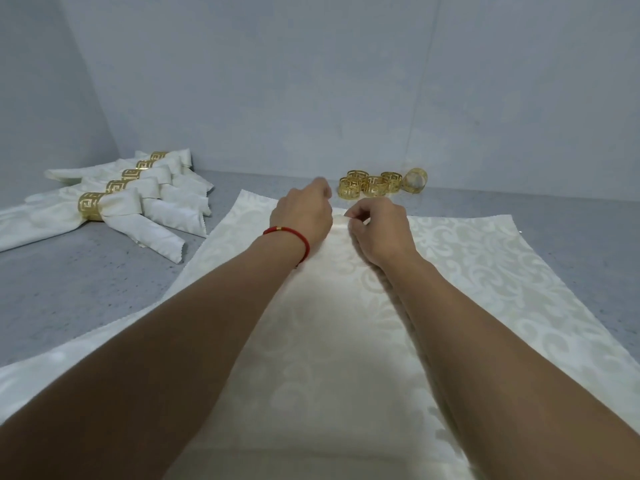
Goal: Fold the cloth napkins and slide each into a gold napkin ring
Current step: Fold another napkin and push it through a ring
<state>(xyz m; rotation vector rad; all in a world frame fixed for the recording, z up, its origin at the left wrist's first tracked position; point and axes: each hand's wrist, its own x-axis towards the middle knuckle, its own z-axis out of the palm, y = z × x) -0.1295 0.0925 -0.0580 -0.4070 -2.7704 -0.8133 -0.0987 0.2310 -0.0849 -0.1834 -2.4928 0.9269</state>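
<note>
At far left, five folded cream damask napkins already banded in gold fretwork rings (pixel 114 195) lie fanned in a row on the speckled grey countertop (pixel 69 289); the nearest one runs off the left edge, and the farthest are partly hidden behind their neighbours. Spread across the middle is the large unfolded cream damask cloth napkin (pixel 467 271), its near part cut off by the bottom edge and much of it covered by both forearms. The left hand (pixel 303 216), a red cord bracelet (pixel 291 235) on its wrist, reaches to the napkin's far edge with fingers curled down; its fingertips are blurred and turned away, so whether they grip the cloth cannot be told. Just beside it, the right hand (pixel 379 230) pinches a small raised fold of the napkin between thumb and fingers. Beyond the hands, near the back wall, sits a cluster of loose gold fretwork napkin rings (pixel 372 184), four upright and touching, with a fifth ring (pixel 414 180) tipped on its side at the right. The plain pale blue-grey walls (pixel 311 81) meet in a corner at back left
</note>
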